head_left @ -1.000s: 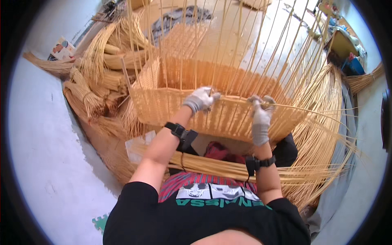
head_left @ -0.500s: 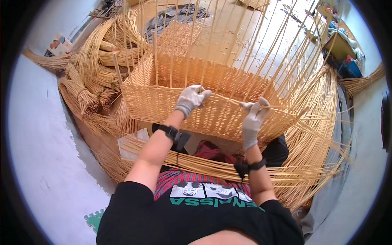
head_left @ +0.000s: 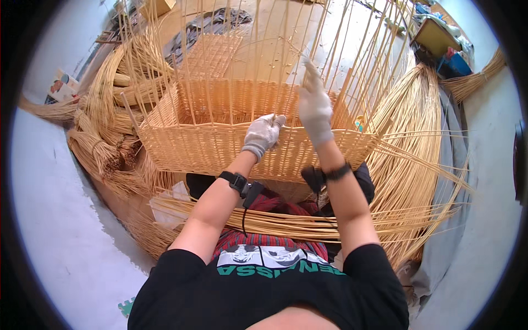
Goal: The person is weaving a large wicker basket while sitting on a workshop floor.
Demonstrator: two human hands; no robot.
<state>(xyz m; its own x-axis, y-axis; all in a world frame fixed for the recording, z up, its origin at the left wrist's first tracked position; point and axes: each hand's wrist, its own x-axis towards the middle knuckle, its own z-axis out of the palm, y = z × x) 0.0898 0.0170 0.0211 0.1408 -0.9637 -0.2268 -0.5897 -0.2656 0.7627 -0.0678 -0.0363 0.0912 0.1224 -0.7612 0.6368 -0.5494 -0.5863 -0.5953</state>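
Across the chest of the person's black shirt [head_left: 264, 297], green lettering [head_left: 275, 271] runs in a row, inverted in this view and partly lost in folds, beside a printed strip of grey-and-white pictures [head_left: 269, 256]. By the left wall, a pale panel [head_left: 65, 87] bears a coloured print, too small to make out. Ahead of the lap sits the long woven basket [head_left: 220, 146], its near wall facing the person and tall bare stakes [head_left: 208, 102] rising from it. The gloved left hand [head_left: 264, 135] is closed on the middle of the near rim, thumb uppermost. The gloved right hand [head_left: 316, 110] is raised above that rim among the stakes, fingers pointing up and blurred; whether it grips a strand I cannot tell. Half a second ago this hand was down at the rim, to the right of the left one, its fingers bent near a strand; the left was already at the rim. The basket now appears farther left in view, as do the surroundings. Loose canes [head_left: 275, 225] lie across the lap, a large sheaf [head_left: 410, 126] spreads on the right, and tied bundles [head_left: 110, 118] are piled on the left.
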